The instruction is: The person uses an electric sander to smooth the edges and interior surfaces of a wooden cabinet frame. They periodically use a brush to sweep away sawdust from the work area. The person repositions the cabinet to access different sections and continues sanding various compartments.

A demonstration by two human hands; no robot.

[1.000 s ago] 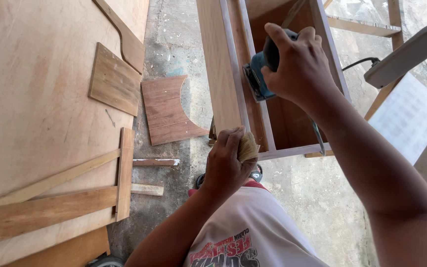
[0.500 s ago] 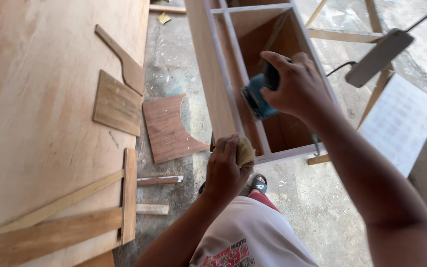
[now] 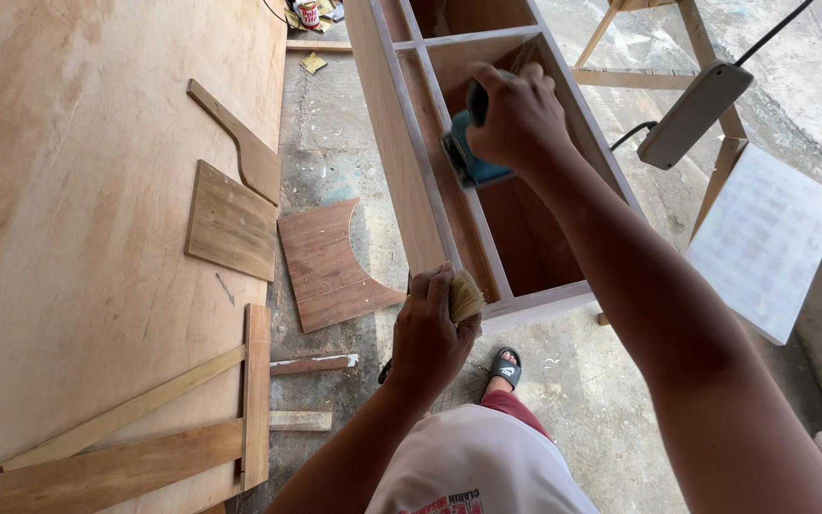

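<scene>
A big plywood sheet [image 3: 68, 219] fills the nine o'clock side, over a gray concrete floor [image 3: 330, 143]. At twelve o'clock stands an open wooden cabinet frame [image 3: 401, 162]. Inside it, the right hand [image 3: 518, 116] is wrapped tight around a blue sander [image 3: 468, 157]. At six o'clock, the left hand [image 3: 430, 333] squeezes a small brush [image 3: 465, 296] by the frame's corner.

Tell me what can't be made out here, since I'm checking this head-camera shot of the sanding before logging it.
- Blue power sander: body mostly covered by the right hand; its pad is unseen.
- Pale bristle brush: handle buried in the left hand.
- Open wooden cabinet frame: far end cut off by the top edge.
- White sheet: print blurred.
</scene>
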